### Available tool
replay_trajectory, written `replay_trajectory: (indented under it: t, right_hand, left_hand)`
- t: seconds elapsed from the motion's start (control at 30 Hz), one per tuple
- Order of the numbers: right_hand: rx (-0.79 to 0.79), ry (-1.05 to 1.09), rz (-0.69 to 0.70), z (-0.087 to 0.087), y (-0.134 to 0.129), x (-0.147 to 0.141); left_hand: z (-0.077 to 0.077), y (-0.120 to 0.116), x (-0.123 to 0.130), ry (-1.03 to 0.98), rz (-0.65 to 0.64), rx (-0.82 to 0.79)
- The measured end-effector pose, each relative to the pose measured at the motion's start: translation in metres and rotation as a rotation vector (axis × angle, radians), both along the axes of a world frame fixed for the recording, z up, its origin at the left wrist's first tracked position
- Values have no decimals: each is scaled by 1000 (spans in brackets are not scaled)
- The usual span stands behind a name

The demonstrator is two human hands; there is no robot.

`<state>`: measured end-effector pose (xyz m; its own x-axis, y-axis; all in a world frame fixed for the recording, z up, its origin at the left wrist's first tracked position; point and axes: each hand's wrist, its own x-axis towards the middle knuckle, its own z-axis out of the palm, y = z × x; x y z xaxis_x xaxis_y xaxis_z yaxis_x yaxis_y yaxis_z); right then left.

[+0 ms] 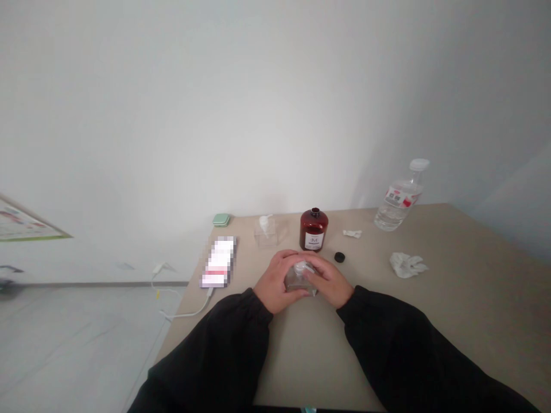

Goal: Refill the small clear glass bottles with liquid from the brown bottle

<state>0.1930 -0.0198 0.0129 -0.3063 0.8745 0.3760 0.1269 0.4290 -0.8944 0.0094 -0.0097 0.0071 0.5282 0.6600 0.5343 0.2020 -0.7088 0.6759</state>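
Note:
My left hand (278, 281) wraps around the left side of a small clear square container (297, 281). On its other side, my right hand (329, 278) curls over the top, with fingers closed about a whitish knob-like part. Fingers hide much of the container, so I cannot tell the knob's exact kind. Just behind my hands stands a dark red-brown bottle (313, 223) with a white label and an uncapped neck. A small black cap (340, 257) lies to the right of that bottle.
A similar clear container (266, 235) with a white top stands at the back, near a green case (221, 219). At left lies a phone (218, 261) with its white cable (189, 314). Rightward are a twisted white scrap (352, 234), crumpled tissue (408, 265) and water bottle (398, 198).

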Motion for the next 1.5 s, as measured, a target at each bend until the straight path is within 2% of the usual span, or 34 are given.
replay_trajectory:
  t: [0.13,0.37,0.6,0.8,1.0,1.17,1.33,1.5]
  right_hand:
    - [-96,8,-22,-5,0,-2]
    - [-22,18,23,-1,0,0]
    - [-123,42,-17,-11,1,0]
    - [-37,43,22,-8,2,2]
    - [-119,66,4,-11,2,1]
    - [-45,51,24,-9,2,1]
    - [-142,79,2,-13,2,1]
    - [-62,50,23,-10,2,3]
  left_hand:
    - [-1,0,0,11,22,-25]
    - [2,-1,0,35,3,-32]
    - [1,-1,0,23,11,-22]
    - [1,0,0,7,-9,-9]
    - [0,-1,0,14,2,-16]
    - [1,-1,0,19,0,-18]
    - [0,0,0,20,3,-27]
    - [1,0,0,20,-9,-13]
